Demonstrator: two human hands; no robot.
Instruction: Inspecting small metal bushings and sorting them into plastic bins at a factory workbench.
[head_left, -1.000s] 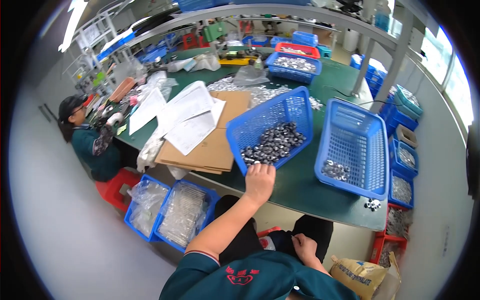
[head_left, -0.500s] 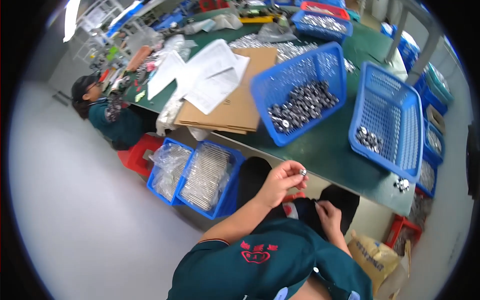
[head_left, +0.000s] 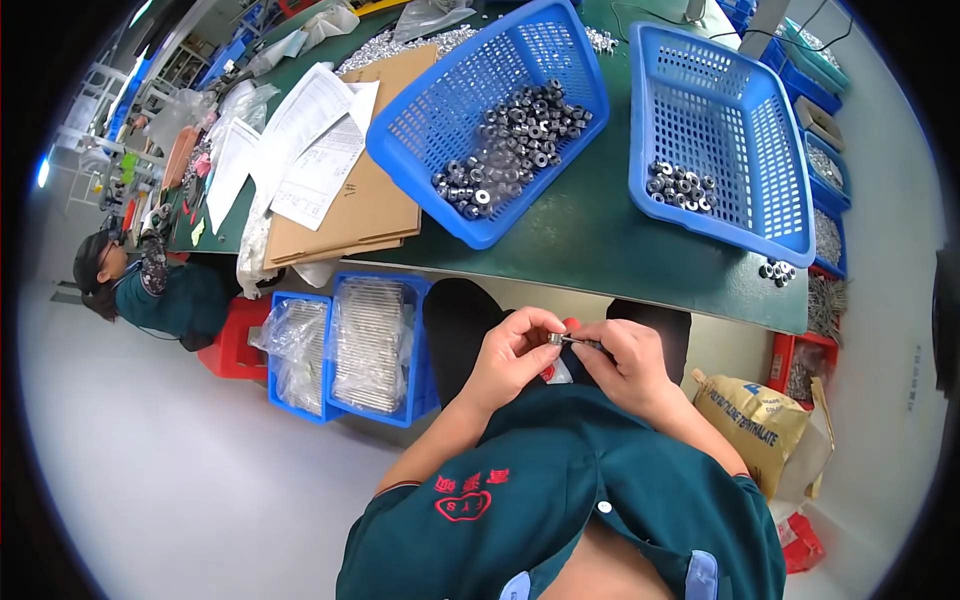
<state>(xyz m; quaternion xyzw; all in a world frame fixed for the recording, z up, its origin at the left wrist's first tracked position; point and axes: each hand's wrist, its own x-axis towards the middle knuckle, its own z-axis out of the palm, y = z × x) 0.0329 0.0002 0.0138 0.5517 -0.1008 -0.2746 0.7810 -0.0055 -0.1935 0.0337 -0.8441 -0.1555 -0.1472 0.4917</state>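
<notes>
Above my lap, my left hand (head_left: 512,358) pinches a small shiny metal ring-shaped part (head_left: 555,339) between thumb and fingers. My right hand (head_left: 628,362) closes on a thin metal rod-like tool (head_left: 577,341), whose tip meets the part; its other end is hidden in my fingers. Similar dark and silver round metal parts (head_left: 530,130) lie heaped in a tilted blue basket (head_left: 425,110) on the table ahead. A smaller group of such parts (head_left: 680,186) sits at the near end of a second blue basket (head_left: 797,190) to the right.
The green table's (head_left: 590,262) near edge runs just beyond my hands. Several loose round parts (head_left: 776,271) lie at its right corner. Cardboard (head_left: 375,205) and papers (head_left: 325,165) are left. Below stand blue crates (head_left: 372,345) of metal rods. A co-worker (head_left: 160,285) sits far left.
My right hand has come up from my lap to meet my left hand, bringing the thin tool to the part. The view has shifted, so the table and baskets appear farther left.
</notes>
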